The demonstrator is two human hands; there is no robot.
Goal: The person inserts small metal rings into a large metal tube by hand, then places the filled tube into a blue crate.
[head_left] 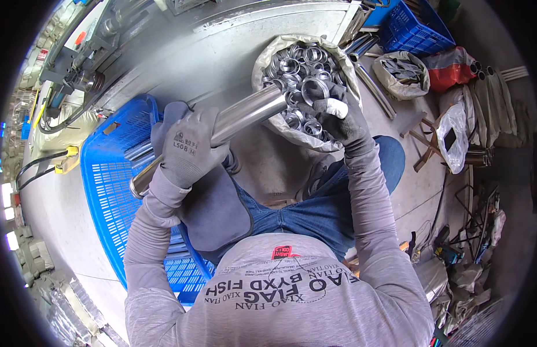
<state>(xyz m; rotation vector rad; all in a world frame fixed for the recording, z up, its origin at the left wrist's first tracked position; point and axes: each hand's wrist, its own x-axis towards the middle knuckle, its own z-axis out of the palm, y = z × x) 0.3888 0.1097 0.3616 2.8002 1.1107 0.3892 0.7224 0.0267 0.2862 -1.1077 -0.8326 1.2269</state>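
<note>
Gripping the tube (252, 113), left hand (193, 146) lies palm-down.

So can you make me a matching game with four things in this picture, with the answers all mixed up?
Things:
1. Long shiny tube
2. Single ring above the pile
3. Plastic basket
4. Big pale sack

Where or how:
A. Held by the right hand
B. Filled with loose metal rings
C. Gripped by the left hand
D. Blue, with metal tubes inside

Right pairs: 1-C, 2-A, 3-D, 4-B
</note>
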